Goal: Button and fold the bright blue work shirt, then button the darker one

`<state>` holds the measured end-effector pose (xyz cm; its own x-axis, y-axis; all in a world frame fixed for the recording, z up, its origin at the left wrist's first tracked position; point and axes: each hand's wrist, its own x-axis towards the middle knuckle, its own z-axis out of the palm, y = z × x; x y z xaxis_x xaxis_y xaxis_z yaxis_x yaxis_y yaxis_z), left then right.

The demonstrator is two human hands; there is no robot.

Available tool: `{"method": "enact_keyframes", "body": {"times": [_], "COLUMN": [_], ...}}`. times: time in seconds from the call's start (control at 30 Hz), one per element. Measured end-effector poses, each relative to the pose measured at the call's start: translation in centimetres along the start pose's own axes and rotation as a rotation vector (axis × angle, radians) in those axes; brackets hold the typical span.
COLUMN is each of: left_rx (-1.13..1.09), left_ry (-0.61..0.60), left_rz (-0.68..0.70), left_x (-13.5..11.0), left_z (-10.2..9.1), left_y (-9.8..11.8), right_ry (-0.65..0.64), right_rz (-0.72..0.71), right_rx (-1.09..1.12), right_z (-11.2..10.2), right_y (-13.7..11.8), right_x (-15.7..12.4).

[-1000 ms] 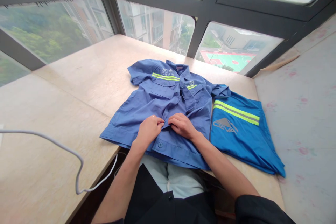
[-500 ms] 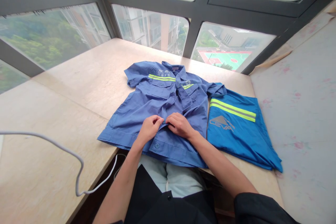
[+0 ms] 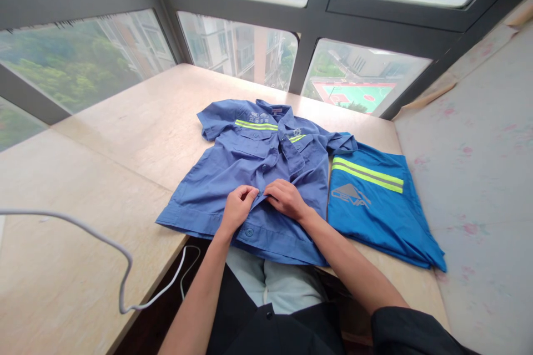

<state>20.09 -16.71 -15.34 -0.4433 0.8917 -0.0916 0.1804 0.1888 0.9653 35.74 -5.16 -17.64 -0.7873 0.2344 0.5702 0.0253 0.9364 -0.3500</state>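
Observation:
A blue short-sleeved work shirt point(image 3: 233, 177) with yellow-green reflective stripes lies face up on the beige stone ledge point(image 3: 137, 138), its hem hanging over the near edge. My left hand point(image 3: 238, 208) pinches the shirt's front placket near the lower buttons. Fingertip to fingertip with it, my right hand point(image 3: 286, 199) also pinches the placket. One button point(image 3: 249, 232) shows just below my left hand.
A brighter blue folded garment point(image 3: 377, 208) with reflective stripes and a grey logo lies right of the shirt. A white cable point(image 3: 104, 244) loops over the ledge's left front. Large windows point(image 3: 237, 50) stand behind. A pale speckled surface point(image 3: 478, 166) rises on the right.
Both hands stay pinched on the placket with only small finger shifts. The view has tilted slightly, so the shirt sits a little lower and further left.

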Motion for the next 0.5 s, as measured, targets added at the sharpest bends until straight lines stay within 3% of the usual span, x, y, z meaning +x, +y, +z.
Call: {"method": "enact_keyframes", "body": {"times": [0.2,0.5], "left_rx": [-0.015,-0.024], "left_ry": [-0.033,0.047], "left_rz": [-0.045,-0.065], "left_x": [0.3,0.3], "left_z": [0.0,1.0], "left_y": [0.2,0.4], "right_ry": [0.011,0.040], "right_rz": [-0.044,-0.110], "right_rx": [-0.033,-0.109], "right_z": [-0.1,-0.5], "right_y": [-0.2,-0.6], "right_x": [0.2,0.4]}}
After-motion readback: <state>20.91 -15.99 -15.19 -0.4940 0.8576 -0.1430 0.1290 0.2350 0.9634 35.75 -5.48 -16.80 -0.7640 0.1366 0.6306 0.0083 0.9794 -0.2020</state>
